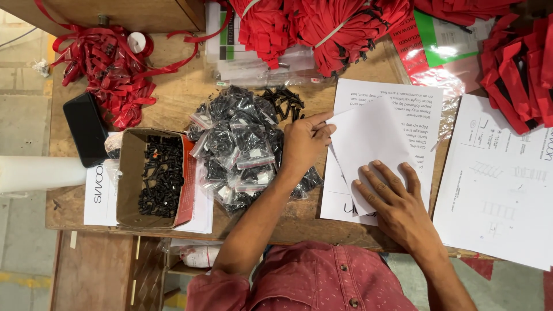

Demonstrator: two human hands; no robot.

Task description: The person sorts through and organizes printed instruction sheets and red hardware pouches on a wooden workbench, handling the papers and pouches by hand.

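On the wooden table, my left hand pinches the upper left corner of a white sheet of paper, which is being folded over. Flat on the lower part of that same sheet lies my right hand, fingers spread, pressing it down. The sheet rests on a printed white leaflet. Just left of my left hand sits a heap of small clear bags of black screws.
An open cardboard box of loose black screws stands at the left, beside a black phone. Red ribbon and red strap bundles fill the back. More printed sheets lie at the right.
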